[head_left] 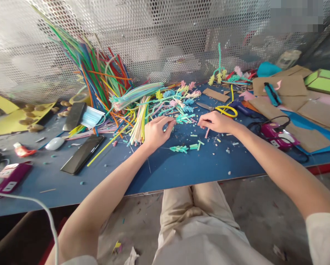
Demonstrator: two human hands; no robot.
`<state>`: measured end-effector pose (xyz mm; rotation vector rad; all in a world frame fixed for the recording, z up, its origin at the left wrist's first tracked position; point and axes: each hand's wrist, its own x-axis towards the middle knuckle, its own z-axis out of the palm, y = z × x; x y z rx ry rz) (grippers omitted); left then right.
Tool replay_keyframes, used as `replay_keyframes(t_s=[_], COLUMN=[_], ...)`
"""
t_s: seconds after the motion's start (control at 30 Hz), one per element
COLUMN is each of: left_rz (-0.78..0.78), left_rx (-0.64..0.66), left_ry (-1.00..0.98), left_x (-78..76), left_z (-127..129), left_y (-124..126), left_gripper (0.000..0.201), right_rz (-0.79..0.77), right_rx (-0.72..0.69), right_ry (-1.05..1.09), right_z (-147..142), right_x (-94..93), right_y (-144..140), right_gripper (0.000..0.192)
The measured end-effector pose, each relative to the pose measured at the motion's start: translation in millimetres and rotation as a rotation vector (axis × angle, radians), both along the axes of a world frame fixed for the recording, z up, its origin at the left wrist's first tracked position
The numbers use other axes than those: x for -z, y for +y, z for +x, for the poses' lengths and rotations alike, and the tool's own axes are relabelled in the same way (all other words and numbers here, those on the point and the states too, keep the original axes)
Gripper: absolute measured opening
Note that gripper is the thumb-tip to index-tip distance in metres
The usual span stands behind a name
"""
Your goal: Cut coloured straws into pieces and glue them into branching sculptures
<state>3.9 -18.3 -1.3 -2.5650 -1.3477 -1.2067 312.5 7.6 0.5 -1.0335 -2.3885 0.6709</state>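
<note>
A purple box (11, 176) lies at the far left of the blue counter (165, 169), with a black phone (82, 154) further in. Behind the phone, a sheaf of coloured straws (98, 73) fans upward. The left hand (155, 131) pinches a small teal straw piece (181, 118) between its fingertips. Just beside it, the right hand (216, 122) is closed on a pink straw piece (207, 133). Yellow-handled scissors (223, 109) lie just behind that hand.
</note>
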Motion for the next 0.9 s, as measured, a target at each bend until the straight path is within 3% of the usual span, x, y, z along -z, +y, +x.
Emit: replay_keyframes(t_s=[0.33,0.7,0.9], left_rz=[0.022,0.012,0.043], left_rx=[0.004,0.001,0.016], left_ry=[0.017,0.044,0.054], left_x=[1.3,0.4,1.6], left_z=[-0.4,1.8,2.0], left_y=[0.3,-1.3,-0.9], left_gripper=[0.033,0.036,0.032], right_rz=[-0.001,-0.018,-0.042], right_rx=[-0.011,-0.034,0.029], right_ry=[0.031,0.034,-0.014], right_z=[-0.2,-0.8,3.0], right_x=[3.4,-3.0,1.4], right_y=[1.5,-4.2,-2.6], right_gripper=[0.029,0.03,0.027])
